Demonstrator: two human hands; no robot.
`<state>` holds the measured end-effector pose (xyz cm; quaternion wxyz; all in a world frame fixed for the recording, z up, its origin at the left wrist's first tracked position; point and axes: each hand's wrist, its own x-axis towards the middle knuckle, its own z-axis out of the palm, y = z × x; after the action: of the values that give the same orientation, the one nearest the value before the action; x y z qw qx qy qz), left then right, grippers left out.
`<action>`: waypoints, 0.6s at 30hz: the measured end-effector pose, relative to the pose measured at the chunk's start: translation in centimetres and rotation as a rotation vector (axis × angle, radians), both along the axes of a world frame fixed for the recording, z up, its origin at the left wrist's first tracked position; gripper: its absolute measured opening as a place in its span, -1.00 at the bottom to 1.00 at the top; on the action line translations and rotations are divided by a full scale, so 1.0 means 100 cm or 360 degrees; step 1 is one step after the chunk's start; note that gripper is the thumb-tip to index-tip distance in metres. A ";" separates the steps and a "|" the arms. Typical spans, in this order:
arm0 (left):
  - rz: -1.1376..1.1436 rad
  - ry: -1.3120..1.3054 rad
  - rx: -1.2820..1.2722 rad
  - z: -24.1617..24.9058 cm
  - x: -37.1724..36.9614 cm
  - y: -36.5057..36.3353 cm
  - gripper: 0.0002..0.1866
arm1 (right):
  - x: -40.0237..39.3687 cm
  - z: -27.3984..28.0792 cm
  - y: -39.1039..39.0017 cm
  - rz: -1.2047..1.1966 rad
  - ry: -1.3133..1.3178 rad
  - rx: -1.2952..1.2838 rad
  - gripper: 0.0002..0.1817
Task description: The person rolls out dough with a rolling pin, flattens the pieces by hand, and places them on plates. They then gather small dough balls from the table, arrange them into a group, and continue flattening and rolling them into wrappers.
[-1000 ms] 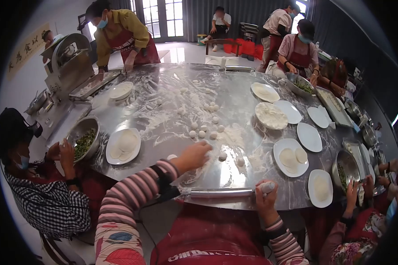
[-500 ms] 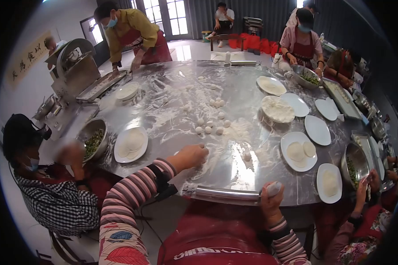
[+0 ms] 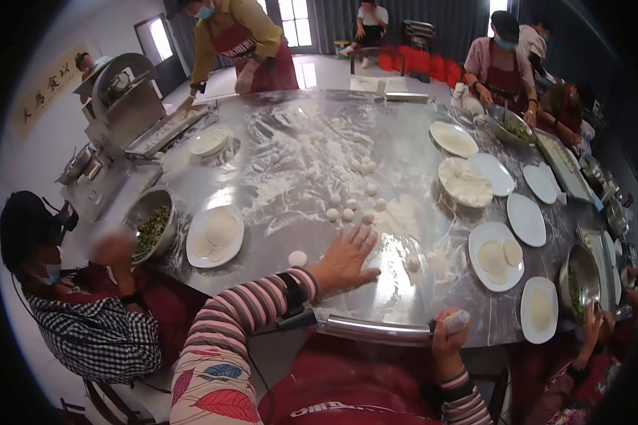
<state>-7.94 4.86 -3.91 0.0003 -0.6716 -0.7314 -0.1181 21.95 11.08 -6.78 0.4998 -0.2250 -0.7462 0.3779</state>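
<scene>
My left hand [image 3: 346, 260] lies palm down over the floury steel table, fingers spread, just short of a group of small dough balls [image 3: 350, 214]. Whether something is under the palm I cannot see. Beside its wrist, to the left, rests a flat round dough piece [image 3: 298, 258]. At the table's front edge my right hand [image 3: 447, 345] is closed around what looks like a rolling pin [image 3: 456, 322]; only its pale, floury rounded end shows. Left of that hand a shiny metal cylinder [image 3: 376, 329] lies along the edge. A small floury lump [image 3: 412, 264] sits right of my left hand.
Plates of round wrappers [image 3: 230, 256] [image 3: 477, 273] stand on both sides. Bowls of green filling [image 3: 169, 221] [image 3: 595, 275] are near seated people at left and right. A bowl of flour [image 3: 466, 182] and a bare white plate [image 3: 527, 219] are at right. Several people work around the table.
My left hand has gone from closed to spread flat and moved right, uncovering the dough piece by the wrist. My right hand still grips the rolling pin. The whole view has shifted slightly.
</scene>
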 end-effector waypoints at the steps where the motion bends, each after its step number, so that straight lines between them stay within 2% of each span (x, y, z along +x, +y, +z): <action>1: -0.0087 -0.0060 -0.0017 -0.004 -0.005 0.002 -0.22 | 0.000 -0.003 0.002 0.0010 0.0016 0.0044 -0.76; 2: -0.0178 -0.0124 -0.0037 -0.004 -0.008 0.002 -0.23 | 0.000 -0.005 0.004 0.0018 0.0038 0.0060 -0.76; 3: -0.0211 -0.0200 0.0113 -0.006 -0.010 0.000 -0.36 | 0.001 -0.007 0.005 0.0026 0.0030 0.0083 -0.76; 4: -0.0202 -0.0196 0.0117 -0.010 -0.013 -0.004 -0.36 | 0.002 -0.009 0.006 0.0031 0.0015 0.0101 -0.76; 6: -0.0243 -0.0313 -0.0012 0.008 -0.015 -0.024 -0.54 | 0.001 0.000 0.002 0.0031 -0.0002 0.0048 -0.76; 7: -0.0258 -0.0321 -0.0033 0.003 -0.023 -0.032 -0.54 | 0.002 0.004 -0.002 0.0024 -0.0027 -0.0006 -0.76; 9: -0.0249 -0.0137 0.0079 -0.012 -0.047 -0.047 -0.71 | 0.004 0.001 -0.001 0.0021 -0.0049 0.0007 -0.76; 10: -0.0162 -0.0024 0.0039 -0.013 -0.064 -0.058 -0.71 | 0.003 0.001 0.001 0.0037 -0.0054 0.0050 -0.76; 11: -0.0072 0.0096 0.0005 -0.010 -0.079 -0.065 -0.72 | 0.003 0.005 -0.002 0.0091 -0.0049 -0.0083 -0.82; 15: 0.0057 0.0268 0.0135 0.017 -0.105 -0.055 -0.73 | 0.003 -0.001 -0.001 0.0062 -0.0030 -0.0126 -0.80; 17: 0.0263 -0.0189 0.0358 0.026 -0.097 -0.027 -0.73 | 0.003 0.002 -0.003 0.0064 -0.0038 -0.0137 -0.78; 18: 0.0253 -0.0198 0.0357 0.022 -0.097 -0.014 -0.73 | 0.003 0.002 -0.003 0.0053 -0.0044 -0.0137 -0.78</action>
<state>-17.62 3.47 -1.71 0.0395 -0.5987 -0.7632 -0.2400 22.23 10.80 -6.54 0.4728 -0.2392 -0.7397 0.4148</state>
